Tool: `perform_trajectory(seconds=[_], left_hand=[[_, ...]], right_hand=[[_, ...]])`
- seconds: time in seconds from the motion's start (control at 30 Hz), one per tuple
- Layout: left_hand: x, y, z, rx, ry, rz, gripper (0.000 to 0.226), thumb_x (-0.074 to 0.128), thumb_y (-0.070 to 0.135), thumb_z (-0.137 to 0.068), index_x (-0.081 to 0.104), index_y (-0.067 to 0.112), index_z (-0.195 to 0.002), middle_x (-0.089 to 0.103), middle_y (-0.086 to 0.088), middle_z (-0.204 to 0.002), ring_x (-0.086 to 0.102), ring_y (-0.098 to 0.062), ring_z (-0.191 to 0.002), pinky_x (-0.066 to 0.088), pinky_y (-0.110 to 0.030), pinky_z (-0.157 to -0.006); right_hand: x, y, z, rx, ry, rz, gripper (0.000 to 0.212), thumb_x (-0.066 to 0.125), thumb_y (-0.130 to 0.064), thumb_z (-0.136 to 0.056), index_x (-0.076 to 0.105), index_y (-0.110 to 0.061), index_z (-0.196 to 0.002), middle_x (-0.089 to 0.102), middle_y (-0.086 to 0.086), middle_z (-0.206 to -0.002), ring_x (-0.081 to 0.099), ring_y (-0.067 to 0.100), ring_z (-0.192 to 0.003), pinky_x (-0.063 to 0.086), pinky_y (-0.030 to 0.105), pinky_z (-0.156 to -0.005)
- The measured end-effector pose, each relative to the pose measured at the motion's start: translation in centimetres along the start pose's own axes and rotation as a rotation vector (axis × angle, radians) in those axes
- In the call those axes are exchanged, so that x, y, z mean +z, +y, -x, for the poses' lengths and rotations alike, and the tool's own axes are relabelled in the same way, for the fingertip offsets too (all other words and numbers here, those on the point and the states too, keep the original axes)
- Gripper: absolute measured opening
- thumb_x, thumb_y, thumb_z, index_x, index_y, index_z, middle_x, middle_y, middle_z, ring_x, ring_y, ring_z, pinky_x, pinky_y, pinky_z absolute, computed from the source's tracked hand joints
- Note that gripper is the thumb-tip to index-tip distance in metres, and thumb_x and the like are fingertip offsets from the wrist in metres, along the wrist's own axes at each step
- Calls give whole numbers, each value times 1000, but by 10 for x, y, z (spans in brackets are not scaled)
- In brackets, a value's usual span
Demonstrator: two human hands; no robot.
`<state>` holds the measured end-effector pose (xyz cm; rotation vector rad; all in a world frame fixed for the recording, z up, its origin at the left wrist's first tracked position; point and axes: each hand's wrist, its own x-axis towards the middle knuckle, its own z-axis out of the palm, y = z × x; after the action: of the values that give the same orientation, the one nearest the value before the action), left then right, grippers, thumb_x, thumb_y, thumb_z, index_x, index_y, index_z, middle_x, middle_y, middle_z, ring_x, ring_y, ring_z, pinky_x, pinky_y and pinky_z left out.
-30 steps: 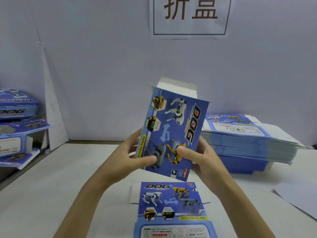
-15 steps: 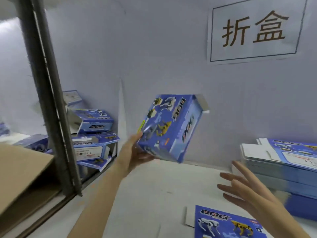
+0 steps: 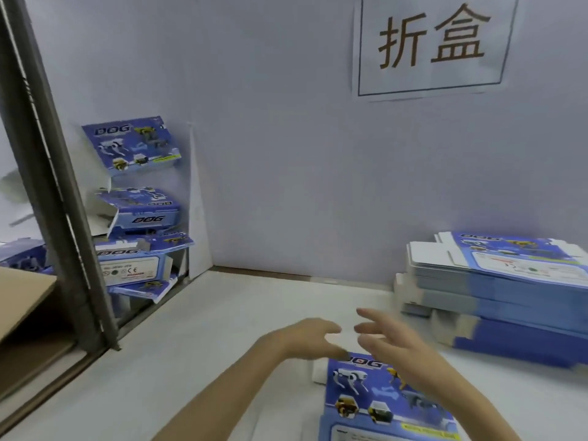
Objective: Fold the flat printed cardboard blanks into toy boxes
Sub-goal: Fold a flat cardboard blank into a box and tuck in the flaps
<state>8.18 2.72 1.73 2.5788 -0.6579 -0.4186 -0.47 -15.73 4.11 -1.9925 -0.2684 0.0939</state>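
At the far left the corner of a brown carton (image 3: 22,297) juts into view, and a dark metal post (image 3: 54,173) slants up just beside it. Behind the post, against the pale wall (image 3: 270,154), sits a loose pile of folded boxes (image 3: 140,224), blue with dog pictures. The top box (image 3: 130,144) is tilted with its printed face showing. Whether it rests on the pile or is clear of it cannot be told.

On the white table (image 3: 191,361), near the front edge, the person's left hand (image 3: 305,340) hovers empty, with its fingers spread wide and its fingertips over the upper left corner of a flat blank (image 3: 366,396). The blank lies printed side up, directly under and in front of both hands.

The right hand (image 3: 391,342) is also empty and wide open, with fingers fanned above the blank's top edge, close to the left hand. Both hands are blurred, so whether either touches the cardboard cannot be told.

A paper sign (image 3: 429,46) with two large characters hangs on the wall above. At the far right, well apart from the hands, stands a tall stack of blanks (image 3: 509,281).
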Motion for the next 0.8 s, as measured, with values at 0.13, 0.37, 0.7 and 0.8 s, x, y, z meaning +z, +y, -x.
perform_trajectory(seconds=[0.13,0.37,0.7,0.8], left_hand=[[33,5,-6,19,-68,46,57,74,53,-75,59,24,-121,59,1,-122,60,-14,-104,52,-29,-85],[23,-8,-2,-49,77,-69,60,79,63,-59,51,33,-102,52,15,-104,55,-3,-91,48,-18,-73],[-42,-10,22,24,332,568,37,84,28,-70,56,15,-90,75,-3,-86,73,-17,-69,55,-25,-54],[-56,-12,33,91,573,940,36,78,26,-67,65,20,-100,75,-6,-96,73,-17,-69,55,-23,-52]], right_hand=[[0,4,1,2,18,74,35,56,-28,-95,42,-43,-124,55,-14,-120,60,-8,-99,45,6,-72],[-19,-3,5,-27,126,177,42,54,-27,-97,43,-32,-137,53,-7,-130,56,5,-111,48,13,-78],[-45,-3,13,-124,432,289,37,55,-16,-96,53,-23,-132,54,-5,-133,49,13,-123,36,19,-98],[-46,-10,16,-241,736,334,50,56,-14,-95,40,-19,-143,36,-1,-149,30,12,-138,25,20,-111]])
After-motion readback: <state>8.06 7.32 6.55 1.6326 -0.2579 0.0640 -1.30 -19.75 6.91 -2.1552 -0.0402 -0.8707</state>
